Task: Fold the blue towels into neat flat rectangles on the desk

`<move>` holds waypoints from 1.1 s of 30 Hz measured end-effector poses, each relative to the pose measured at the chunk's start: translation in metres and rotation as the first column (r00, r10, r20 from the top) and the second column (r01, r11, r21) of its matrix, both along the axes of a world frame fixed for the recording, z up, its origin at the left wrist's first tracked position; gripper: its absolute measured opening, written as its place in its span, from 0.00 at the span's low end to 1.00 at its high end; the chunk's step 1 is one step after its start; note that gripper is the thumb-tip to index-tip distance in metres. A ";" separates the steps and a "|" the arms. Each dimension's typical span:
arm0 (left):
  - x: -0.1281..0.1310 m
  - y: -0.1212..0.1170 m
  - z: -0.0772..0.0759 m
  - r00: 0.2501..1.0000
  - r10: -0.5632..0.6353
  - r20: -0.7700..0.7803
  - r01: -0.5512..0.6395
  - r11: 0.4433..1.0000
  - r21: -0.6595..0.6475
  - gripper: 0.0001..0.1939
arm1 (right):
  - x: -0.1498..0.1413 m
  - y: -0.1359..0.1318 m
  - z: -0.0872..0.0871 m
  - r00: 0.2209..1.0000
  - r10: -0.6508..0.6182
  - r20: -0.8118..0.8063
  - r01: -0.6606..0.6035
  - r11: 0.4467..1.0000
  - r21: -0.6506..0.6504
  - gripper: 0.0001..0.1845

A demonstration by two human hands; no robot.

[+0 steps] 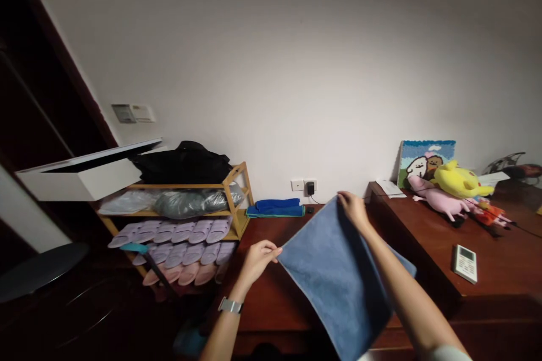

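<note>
A blue-grey cloth point(334, 271) hangs spread out between my two hands above the reddish-brown wooden table point(265, 299). My left hand point(259, 259), with a watch point(231, 305) on the wrist, pinches the cloth's left corner. Farther back and higher, my right hand point(353, 208) grips its upper corner. The lower part of the cloth droops toward the front edge, and a fold sticks out past my right forearm. Behind my left hand, folded blue cloths point(275, 208) lie against the wall.
On the left, a wooden rack point(235, 197) holds several slippers point(182, 232), a black bag point(182, 163) and a white box point(84, 177). A plugged-in black adapter point(310, 188) sits at the wall. The higher surface at right bears plush toys point(457, 180) and a white remote point(464, 264).
</note>
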State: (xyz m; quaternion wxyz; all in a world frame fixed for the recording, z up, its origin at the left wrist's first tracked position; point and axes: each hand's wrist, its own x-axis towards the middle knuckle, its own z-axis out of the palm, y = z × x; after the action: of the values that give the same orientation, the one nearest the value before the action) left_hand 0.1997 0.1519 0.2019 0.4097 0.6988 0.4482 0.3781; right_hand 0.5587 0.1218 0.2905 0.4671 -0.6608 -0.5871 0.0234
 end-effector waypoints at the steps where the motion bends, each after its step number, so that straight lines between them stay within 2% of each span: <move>1: -0.001 0.008 -0.024 0.995 0.068 -0.076 -0.072 0.996 -0.049 0.23 | -0.018 0.018 -0.011 1.000 0.025 0.009 -0.025 0.999 -0.031 0.22; 3: -0.007 0.014 -0.070 0.974 0.146 -0.172 -0.163 0.982 -0.090 0.22 | -0.058 0.034 -0.046 0.997 0.077 0.028 -0.074 0.993 -0.090 0.21; 4: -0.011 0.012 -0.089 0.960 0.177 -0.216 -0.201 0.975 -0.097 0.21 | -0.078 0.032 -0.071 0.994 0.103 0.035 -0.098 0.988 -0.120 0.21; 6: -0.021 0.003 -0.122 0.934 0.223 -0.280 -0.258 0.962 -0.092 0.18 | -0.110 0.010 -0.129 0.987 0.150 0.060 -0.136 0.972 -0.193 0.19; 8: -0.032 -0.008 -0.145 0.898 0.269 -0.348 -0.305 0.951 -0.054 0.15 | -0.127 -0.024 -0.190 0.972 0.182 0.151 -0.138 0.955 -0.262 0.20; 10: -0.042 -0.016 -0.160 0.843 0.294 -0.450 -0.318 0.948 0.022 0.12 | -0.128 -0.056 -0.242 0.969 0.134 0.206 -0.057 0.937 -0.345 0.22; 11: -0.046 -0.020 -0.166 0.808 0.293 -0.510 -0.307 0.950 0.060 0.11 | -0.124 -0.069 -0.262 0.967 0.106 0.231 -0.008 0.921 -0.390 0.24; 13: -0.052 -0.027 -0.175 0.744 0.266 -0.614 -0.259 0.960 0.101 0.10 | -0.111 -0.087 -0.287 0.958 0.089 0.271 0.052 0.880 -0.472 0.27; 15: -0.055 -0.034 -0.180 0.722 0.216 -0.657 -0.208 0.974 0.091 0.09 | -0.098 -0.096 -0.297 0.952 0.115 0.284 0.057 0.844 -0.533 0.30; 17: -0.056 -0.042 -0.183 0.720 0.175 -0.672 -0.170 0.983 0.075 0.09 | -0.088 -0.099 -0.299 0.947 0.152 0.283 0.038 0.821 -0.569 0.32; 20: -0.058 -0.051 -0.178 0.662 0.167 -0.730 -0.138 0.985 0.100 0.08 | -0.079 -0.102 -0.300 0.947 0.144 0.287 0.062 0.795 -0.604 0.35; 23: -0.053 -0.049 -0.163 0.514 0.350 -0.783 -0.129 0.934 0.333 0.09 | -0.074 -0.105 -0.309 0.946 0.116 0.304 0.107 0.772 -0.626 0.37; 25: -0.038 -0.042 -0.152 0.473 0.476 -0.742 -0.127 0.870 0.476 0.13 | -0.072 -0.106 -0.316 0.945 0.115 0.307 0.108 0.776 -0.621 0.38; 27: -0.007 -0.035 -0.146 0.540 0.477 -0.693 -0.101 0.854 0.510 0.17 | -0.071 -0.106 -0.322 0.946 0.108 0.305 0.104 0.792 -0.602 0.37; 29: 0.036 -0.030 -0.149 0.665 0.369 -0.650 0.001 0.869 0.495 0.19 | -0.071 -0.105 -0.326 0.948 0.102 0.301 0.097 0.808 -0.581 0.37; 31: 0.081 -0.030 -0.162 0.752 0.231 -0.617 0.151 0.851 0.503 0.21 | -0.070 -0.104 -0.328 0.949 0.098 0.298 0.093 0.821 -0.563 0.37; 33: 0.117 -0.034 -0.182 0.773 0.114 -0.624 0.276 0.826 0.492 0.23 | -0.069 -0.103 -0.330 0.950 0.096 0.296 0.088 0.829 -0.552 0.37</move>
State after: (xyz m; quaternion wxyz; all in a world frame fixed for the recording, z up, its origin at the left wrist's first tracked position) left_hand 0.3163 0.1179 0.0197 0.0304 0.8916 0.3959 0.2176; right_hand 0.4893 0.0187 -0.0390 0.1548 -0.7623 -0.6219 0.0905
